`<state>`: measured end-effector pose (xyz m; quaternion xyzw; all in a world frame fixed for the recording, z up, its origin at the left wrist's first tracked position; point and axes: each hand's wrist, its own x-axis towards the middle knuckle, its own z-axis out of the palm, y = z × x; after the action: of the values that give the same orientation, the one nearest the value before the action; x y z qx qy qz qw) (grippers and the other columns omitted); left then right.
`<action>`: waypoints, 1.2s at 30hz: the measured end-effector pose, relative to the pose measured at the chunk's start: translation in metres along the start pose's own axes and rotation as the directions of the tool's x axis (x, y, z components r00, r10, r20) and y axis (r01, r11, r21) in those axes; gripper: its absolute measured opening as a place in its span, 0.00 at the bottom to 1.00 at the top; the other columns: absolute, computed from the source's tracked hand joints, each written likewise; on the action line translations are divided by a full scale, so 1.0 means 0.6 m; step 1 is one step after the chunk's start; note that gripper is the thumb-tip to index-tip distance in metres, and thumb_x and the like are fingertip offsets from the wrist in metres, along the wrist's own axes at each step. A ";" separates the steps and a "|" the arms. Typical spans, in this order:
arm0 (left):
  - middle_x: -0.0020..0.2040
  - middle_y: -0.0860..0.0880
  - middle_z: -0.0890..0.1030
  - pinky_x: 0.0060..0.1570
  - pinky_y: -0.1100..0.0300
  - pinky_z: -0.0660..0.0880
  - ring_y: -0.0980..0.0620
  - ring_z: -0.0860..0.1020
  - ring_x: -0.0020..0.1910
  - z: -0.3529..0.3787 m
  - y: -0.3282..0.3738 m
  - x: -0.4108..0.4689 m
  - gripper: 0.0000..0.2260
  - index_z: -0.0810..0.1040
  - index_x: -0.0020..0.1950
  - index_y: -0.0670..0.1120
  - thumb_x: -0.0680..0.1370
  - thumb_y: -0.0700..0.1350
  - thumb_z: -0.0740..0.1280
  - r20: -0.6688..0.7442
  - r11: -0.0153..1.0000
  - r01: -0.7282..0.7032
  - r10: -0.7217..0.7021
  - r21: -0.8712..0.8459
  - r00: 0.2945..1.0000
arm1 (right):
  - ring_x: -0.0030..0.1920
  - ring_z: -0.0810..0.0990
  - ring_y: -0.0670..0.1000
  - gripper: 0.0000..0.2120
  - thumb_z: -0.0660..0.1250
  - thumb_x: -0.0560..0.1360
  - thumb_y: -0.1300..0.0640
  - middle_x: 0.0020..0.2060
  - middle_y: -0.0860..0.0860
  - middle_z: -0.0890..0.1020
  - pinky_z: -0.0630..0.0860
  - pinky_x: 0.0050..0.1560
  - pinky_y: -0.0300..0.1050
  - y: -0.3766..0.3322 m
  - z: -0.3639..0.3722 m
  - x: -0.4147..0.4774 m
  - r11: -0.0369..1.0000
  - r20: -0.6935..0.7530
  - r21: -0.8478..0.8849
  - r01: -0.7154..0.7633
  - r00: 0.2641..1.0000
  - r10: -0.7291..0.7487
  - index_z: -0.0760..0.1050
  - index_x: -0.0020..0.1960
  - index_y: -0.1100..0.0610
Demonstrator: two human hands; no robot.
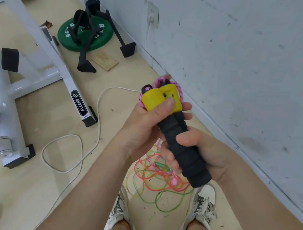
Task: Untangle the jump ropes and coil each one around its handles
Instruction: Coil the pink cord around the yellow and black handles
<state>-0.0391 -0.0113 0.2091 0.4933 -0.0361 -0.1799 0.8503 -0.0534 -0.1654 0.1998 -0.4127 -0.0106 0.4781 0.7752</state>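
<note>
Holding a pair of black foam handles side by side, tilted, well above the floor. Gripped at the lower half by the right hand, fingers curled round the foam. Clamped at the top end by the left hand, thumb pressed on the yellow caps. Looped over the top of the handles: pink-and-black braided rope, a few turns. Below the handles, on the floor: loose tangle of thin ropes, red, green and yellow, with a green grip and a pink grip in it, lying between two white shoes. Left of the handles: white cable in loose loops. Up and left of the handles: green weight plate under a black stand, wood block just beside. Right of the handles: scuffed wall.
</note>
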 end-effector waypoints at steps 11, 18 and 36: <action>0.40 0.45 0.78 0.46 0.43 0.79 0.41 0.81 0.38 0.025 -0.015 0.016 0.10 0.73 0.50 0.47 0.74 0.44 0.72 -0.615 0.989 -0.101 0.146 0.107 0.775 | 0.42 0.79 0.48 0.29 0.72 0.61 0.48 0.46 0.43 0.76 0.77 0.37 0.49 0.053 0.029 0.043 0.359 -0.406 -0.899 -0.251 0.786 -0.466 0.64 0.59 0.44; 0.43 0.44 0.79 0.40 0.53 0.78 0.48 0.81 0.42 0.005 -0.012 0.021 0.21 0.73 0.60 0.44 0.77 0.60 0.64 -0.518 0.984 0.075 0.020 0.161 0.855 | 0.33 0.73 0.47 0.16 0.71 0.65 0.58 0.35 0.45 0.75 0.66 0.33 0.43 0.036 0.036 0.041 0.556 -0.510 -0.799 -0.228 0.746 -0.428 0.67 0.48 0.51; 0.35 0.50 0.65 0.36 0.55 0.63 0.44 0.72 0.40 0.026 -0.044 0.010 0.07 0.67 0.41 0.47 0.75 0.36 0.62 0.050 -0.568 -0.187 -0.248 0.801 0.967 | 0.36 0.71 0.56 0.16 0.66 0.68 0.57 0.32 0.49 0.67 0.60 0.28 0.43 0.048 -0.047 0.030 -0.009 -0.600 -0.721 -0.693 0.630 -0.494 0.61 0.49 0.56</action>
<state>-0.0440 -0.0378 0.1939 0.9525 -0.2631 -0.1384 -0.0663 -0.0534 -0.1638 0.1556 -0.9814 0.0200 0.1568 0.1086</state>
